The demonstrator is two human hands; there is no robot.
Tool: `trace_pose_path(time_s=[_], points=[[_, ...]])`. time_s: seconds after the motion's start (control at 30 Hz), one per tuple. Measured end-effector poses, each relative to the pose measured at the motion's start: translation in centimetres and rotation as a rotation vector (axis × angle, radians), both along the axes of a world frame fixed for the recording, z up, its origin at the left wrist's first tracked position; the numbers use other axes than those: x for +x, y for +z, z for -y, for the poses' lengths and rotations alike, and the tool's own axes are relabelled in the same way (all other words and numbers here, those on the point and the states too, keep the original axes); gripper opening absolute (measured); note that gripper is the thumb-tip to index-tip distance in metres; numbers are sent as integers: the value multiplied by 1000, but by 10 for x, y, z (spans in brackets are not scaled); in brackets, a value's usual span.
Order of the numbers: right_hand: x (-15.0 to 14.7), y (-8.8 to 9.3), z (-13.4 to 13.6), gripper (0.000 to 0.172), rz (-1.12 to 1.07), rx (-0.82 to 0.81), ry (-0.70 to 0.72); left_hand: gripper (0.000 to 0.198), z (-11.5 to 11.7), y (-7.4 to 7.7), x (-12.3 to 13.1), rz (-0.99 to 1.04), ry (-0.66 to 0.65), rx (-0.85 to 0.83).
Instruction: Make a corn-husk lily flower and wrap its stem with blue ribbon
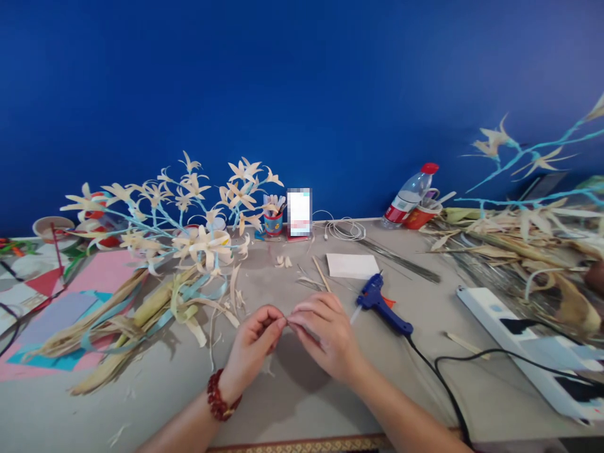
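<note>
My left hand (257, 336), with a red bead bracelet (223, 396) on its wrist, is closed in a pinch over the middle of the table. My right hand (325, 330) pinches at the same spot, its fingertips meeting those of the left. Whatever lies between the fingertips is too small and hidden to name. Right of the hands, a blue hot glue gun (382, 305) lies on the table. Beyond them are a white card (352, 265), a thin wooden stick (321, 274) and small pale petal pieces (284, 261).
Pale husk flowers on blue stems (189, 214) and dried husks (155, 308) lie on the left. A white power strip (519, 352), its black cords, and more husks (519, 251) occupy the right. A tilted plastic bottle (409, 196), a pen cup (273, 221) and a coiled white cable (346, 229) stand near the blue wall.
</note>
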State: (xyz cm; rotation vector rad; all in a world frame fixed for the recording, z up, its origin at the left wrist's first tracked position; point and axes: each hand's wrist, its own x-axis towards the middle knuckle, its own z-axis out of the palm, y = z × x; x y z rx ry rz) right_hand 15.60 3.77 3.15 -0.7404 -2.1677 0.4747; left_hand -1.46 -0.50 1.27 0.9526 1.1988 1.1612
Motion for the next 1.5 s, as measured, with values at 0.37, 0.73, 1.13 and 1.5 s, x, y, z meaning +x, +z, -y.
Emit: trace_pose_path(time_s=[0.37, 0.73, 1.13, 1.5], points=[[-2, -12, -6, 10, -537, -1026, 140, 12, 4, 0, -4, -254, 55, 363], [-8, -14, 0, 17, -569, -1059, 213, 26, 5, 1, -3, -474, 55, 549], [-7, -16, 8, 7, -198, -268, -6, 7, 2, 1, 3, 98, -17, 287], [-7, -17, 8, 18, -169, -378, 63, 10, 8, -6, -1, -33, -60, 277]])
